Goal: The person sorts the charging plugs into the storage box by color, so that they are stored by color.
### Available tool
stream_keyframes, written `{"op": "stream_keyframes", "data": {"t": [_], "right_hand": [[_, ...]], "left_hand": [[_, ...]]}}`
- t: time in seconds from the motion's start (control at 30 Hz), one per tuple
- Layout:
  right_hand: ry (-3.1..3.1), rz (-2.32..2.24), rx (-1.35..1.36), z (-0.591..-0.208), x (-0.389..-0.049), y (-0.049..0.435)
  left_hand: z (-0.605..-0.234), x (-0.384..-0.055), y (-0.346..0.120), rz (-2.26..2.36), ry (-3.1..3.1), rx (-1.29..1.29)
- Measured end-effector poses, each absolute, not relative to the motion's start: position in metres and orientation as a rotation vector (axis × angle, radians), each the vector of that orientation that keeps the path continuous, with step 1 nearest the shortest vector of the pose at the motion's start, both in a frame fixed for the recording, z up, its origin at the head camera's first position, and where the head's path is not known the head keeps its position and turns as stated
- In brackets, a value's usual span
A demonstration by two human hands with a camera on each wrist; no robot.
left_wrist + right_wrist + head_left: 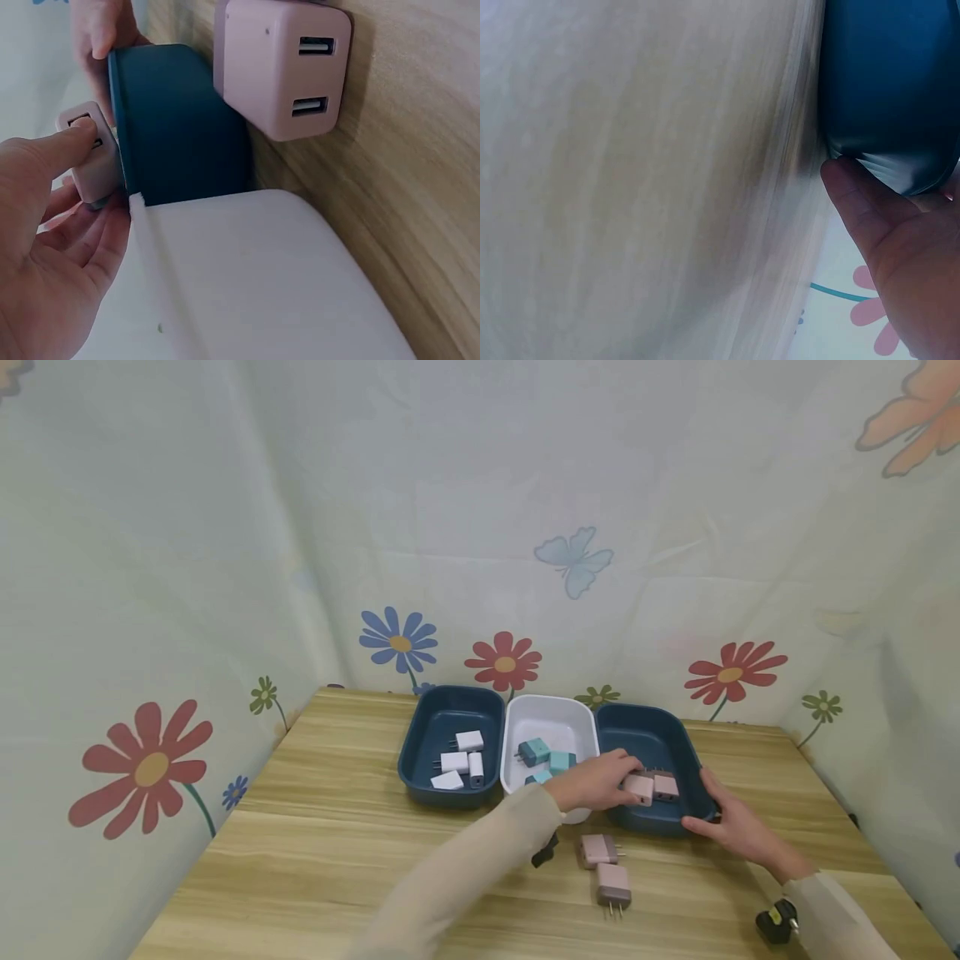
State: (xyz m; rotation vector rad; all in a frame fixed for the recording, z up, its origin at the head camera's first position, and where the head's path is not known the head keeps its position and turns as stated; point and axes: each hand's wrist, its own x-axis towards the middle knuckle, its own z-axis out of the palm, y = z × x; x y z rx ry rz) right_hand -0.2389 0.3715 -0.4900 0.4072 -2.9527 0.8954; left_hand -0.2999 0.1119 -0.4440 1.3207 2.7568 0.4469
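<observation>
My left hand (600,781) reaches over the right-hand dark blue bin (641,727) and pinches a pink USB wall charger (96,161) between thumb and fingers, its two ports facing the thumb. Inside that bin, beside the held one, sits another pink charger (666,787). My right hand (738,831) rests against the bin's right side near its front corner, thumb and fingers spread; in the right wrist view its fingers (862,210) lie along the outer wall. On the table in front lie two more pink chargers, one nearer the bins (597,851) and one closer to me (613,883).
A white bin (551,706) with several teal chargers (534,752) stands in the middle. Left of it, another dark blue bin (408,777) contains several white chargers (469,741). All three stand side by side on the wooden table (315,827), before a flowered curtain (450,527).
</observation>
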Motion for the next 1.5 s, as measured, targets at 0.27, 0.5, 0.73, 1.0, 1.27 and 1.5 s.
{"op": "stream_keyframes", "data": {"t": [0.27,0.5,0.73,1.0,1.27,1.5], "right_hand": [[-2.944,0.901,0.412,-0.491,-0.240,0.371],[-2.967,0.891,0.392,-0.489,-0.239,0.369],[-2.968,0.911,0.390,-0.488,-0.239,0.369],[-2.955,0.913,0.405,-0.491,-0.239,0.370],[-2.946,0.928,0.414,-0.489,-0.239,0.368],[-2.940,0.925,0.400,-0.489,-0.238,0.371]], "left_hand": [[-0.446,-0.298,0.121,0.389,2.794,1.291],[-0.450,-0.297,0.125,0.359,2.790,1.276],[-0.450,-0.296,0.128,0.342,2.782,1.264],[-0.450,-0.295,0.134,0.306,2.784,1.265],[-0.452,-0.299,0.135,0.374,2.767,1.313],[-0.447,-0.299,0.119,0.548,2.723,1.391]]}}
